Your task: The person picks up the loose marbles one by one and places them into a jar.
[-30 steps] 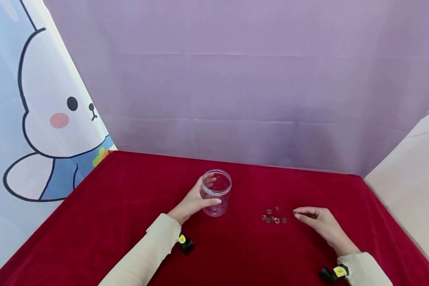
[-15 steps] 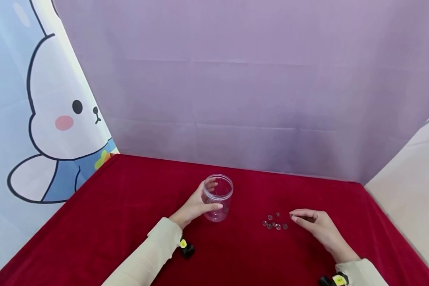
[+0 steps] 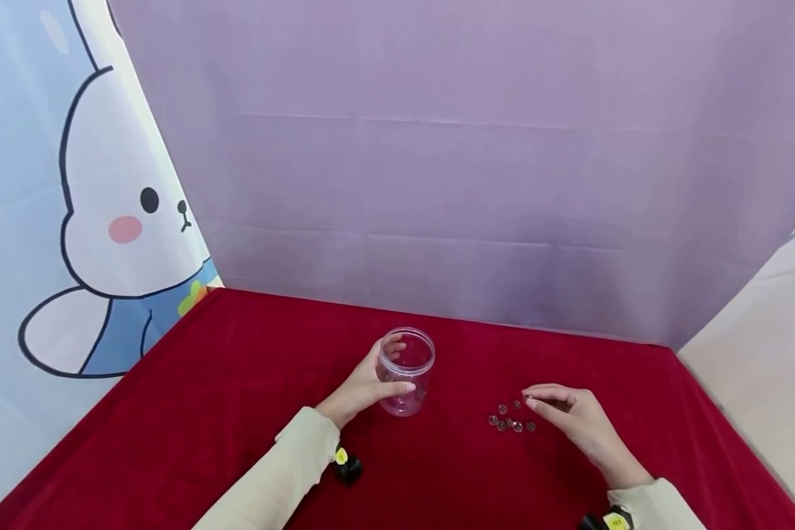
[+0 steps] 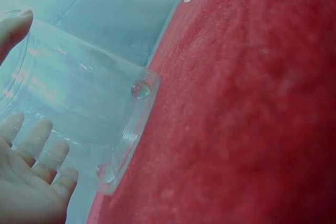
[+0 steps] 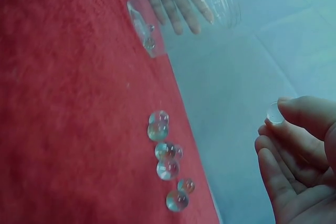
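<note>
My left hand (image 3: 361, 388) grips a clear, lidless plastic jar (image 3: 419, 379) from its left side, thumb across the front and the other fingers round the back. The jar stands upright on the red cloth. Two clear glass marbles lie at its bottom, one marble (image 4: 140, 89) near the wall in the left wrist view. To the right, my right hand (image 3: 579, 423) pinches another glass marble (image 5: 274, 113) between thumb and forefinger, raised above the cloth. Several more marbles (image 5: 168, 169) lie in a loose group just left of that hand.
Red cloth (image 3: 464, 478) covers the table. A lilac curtain (image 3: 437, 184) hangs along its back edge. At the left is a light blue cloth with a cartoon rabbit (image 3: 99, 221), and a pale cloth (image 3: 762, 353) hangs at the right.
My right hand has moved left, carrying the pinched marble up to the edge of the group. The left hand keeps its grip on the jar. The head view has shifted slightly.
</note>
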`<state>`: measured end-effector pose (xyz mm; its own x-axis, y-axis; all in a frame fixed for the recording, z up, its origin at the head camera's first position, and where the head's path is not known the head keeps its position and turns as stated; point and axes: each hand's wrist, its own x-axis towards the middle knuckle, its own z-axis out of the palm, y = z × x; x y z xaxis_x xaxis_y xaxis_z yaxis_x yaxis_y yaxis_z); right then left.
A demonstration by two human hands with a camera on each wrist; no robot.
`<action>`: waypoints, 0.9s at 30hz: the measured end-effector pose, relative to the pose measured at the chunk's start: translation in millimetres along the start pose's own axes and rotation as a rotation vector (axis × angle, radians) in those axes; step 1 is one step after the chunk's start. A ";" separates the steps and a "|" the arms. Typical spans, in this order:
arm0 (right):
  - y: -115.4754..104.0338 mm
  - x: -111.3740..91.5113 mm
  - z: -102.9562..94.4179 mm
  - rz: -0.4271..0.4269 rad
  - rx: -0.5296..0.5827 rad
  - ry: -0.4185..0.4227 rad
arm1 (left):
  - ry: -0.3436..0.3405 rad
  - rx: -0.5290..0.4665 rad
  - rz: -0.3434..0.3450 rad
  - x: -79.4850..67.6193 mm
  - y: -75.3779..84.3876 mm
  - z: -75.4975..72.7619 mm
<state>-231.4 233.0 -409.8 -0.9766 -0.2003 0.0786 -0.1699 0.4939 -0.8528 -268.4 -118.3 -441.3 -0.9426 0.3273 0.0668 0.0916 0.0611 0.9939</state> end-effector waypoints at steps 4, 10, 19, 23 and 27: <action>-8.1 1.8 2.1 -0.007 0.027 0.000 | 0.000 0.002 0.007 -0.1 1.7 0.2; -19.1 2.8 6.3 -0.029 0.052 -0.011 | 0.005 0.004 0.007 -1.2 5.0 0.7; -29.2 6.0 16.7 -0.065 0.082 -0.011 | 0.002 -0.012 0.025 -1.7 6.1 -1.8; -32.4 5.5 21.2 -0.077 0.105 -0.013 | -0.008 -0.012 0.025 -2.8 5.4 -2.1; -36.6 5.3 23.8 -0.094 0.119 -0.002 | -0.018 -0.018 0.030 -3.5 5.5 -2.4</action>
<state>-227.3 193.8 -390.4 -0.9568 -0.2425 0.1603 -0.2438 0.3694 -0.8967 -265.4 -121.3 -435.8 -0.9335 0.3458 0.0946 0.1134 0.0343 0.9930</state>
